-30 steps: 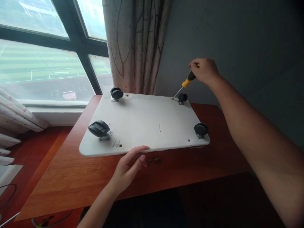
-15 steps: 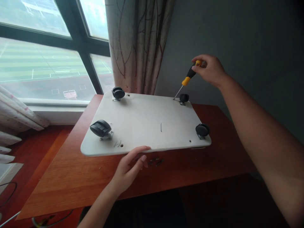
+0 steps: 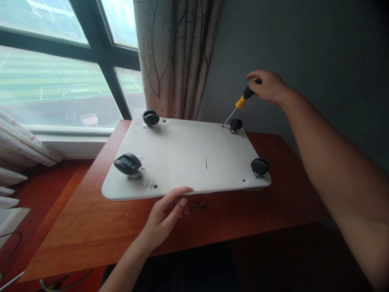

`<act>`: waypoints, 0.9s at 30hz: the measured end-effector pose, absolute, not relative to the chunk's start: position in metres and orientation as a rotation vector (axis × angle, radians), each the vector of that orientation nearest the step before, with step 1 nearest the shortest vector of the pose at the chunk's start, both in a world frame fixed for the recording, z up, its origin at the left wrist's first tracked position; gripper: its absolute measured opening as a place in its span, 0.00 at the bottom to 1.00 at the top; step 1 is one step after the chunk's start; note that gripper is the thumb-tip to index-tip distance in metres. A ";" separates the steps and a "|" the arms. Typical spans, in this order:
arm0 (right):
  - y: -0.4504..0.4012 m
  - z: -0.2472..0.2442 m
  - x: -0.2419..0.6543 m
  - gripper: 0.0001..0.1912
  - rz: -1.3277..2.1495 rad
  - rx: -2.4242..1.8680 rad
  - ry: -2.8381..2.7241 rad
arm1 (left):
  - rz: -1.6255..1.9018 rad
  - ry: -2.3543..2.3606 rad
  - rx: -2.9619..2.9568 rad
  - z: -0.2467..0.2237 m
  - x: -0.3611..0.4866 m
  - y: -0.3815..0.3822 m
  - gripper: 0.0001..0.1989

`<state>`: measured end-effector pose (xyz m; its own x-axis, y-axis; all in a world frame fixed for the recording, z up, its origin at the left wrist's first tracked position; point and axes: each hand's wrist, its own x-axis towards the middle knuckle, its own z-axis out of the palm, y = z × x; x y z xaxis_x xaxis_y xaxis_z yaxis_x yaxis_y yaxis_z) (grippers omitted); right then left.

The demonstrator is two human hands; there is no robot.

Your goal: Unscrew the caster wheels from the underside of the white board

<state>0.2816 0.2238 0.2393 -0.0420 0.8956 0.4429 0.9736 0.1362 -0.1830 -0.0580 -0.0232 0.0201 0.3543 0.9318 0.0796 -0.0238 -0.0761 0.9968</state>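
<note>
A white board [image 3: 182, 152] lies on the wooden table with several black casters on its upper face, among them a near-left caster [image 3: 127, 164] and a far-right caster [image 3: 236, 124]. My right hand [image 3: 267, 85] is closed around the black and yellow handle of a screwdriver [image 3: 243, 98]. Slanting down to the left, its tip meets a small hole or screw at the board's far edge, beside the far-right caster. My left hand [image 3: 165, 215] holds the board's near edge, index finger along the top; its lower fingers are partly hidden behind the thumb.
Several small metal pieces [image 3: 200, 207], perhaps screws, lie on the table [image 3: 75, 227] in front of the board. Behind the table are a patterned curtain [image 3: 179, 61] and a grey wall [image 3: 291, 40]. A window [image 3: 60, 89] is at the left.
My right hand has shifted slightly to the right and turned on the handle, and the screwdriver leans a little more. The left hand keeps its place at the edge.
</note>
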 end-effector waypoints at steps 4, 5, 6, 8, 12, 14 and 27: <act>0.223 0.238 0.282 0.18 -0.240 -1.802 -1.921 | 0.990 0.890 1.403 0.021 -0.058 -0.023 0.17; 0.223 0.237 0.282 0.18 -0.296 -1.822 -1.903 | 0.989 0.890 1.403 0.021 -0.058 -0.024 0.17; 0.223 0.237 0.283 0.18 -0.350 -1.839 -1.888 | 0.988 0.890 1.403 0.021 -0.058 -0.024 0.17; 0.224 0.237 0.284 0.16 -0.386 -1.859 -1.893 | 0.986 0.893 1.401 0.021 -0.058 -0.024 0.17; 0.227 0.239 0.286 0.14 -0.088 -1.748 -1.984 | 0.978 0.895 1.396 0.021 -0.058 -0.024 0.17; 0.227 0.240 0.286 0.17 0.009 -1.703 -1.995 | 0.980 0.893 1.395 0.021 -0.058 -0.024 0.17; 0.225 0.245 0.282 0.18 -0.002 -1.746 -2.005 | 0.971 0.888 1.396 0.020 -0.058 -0.024 0.17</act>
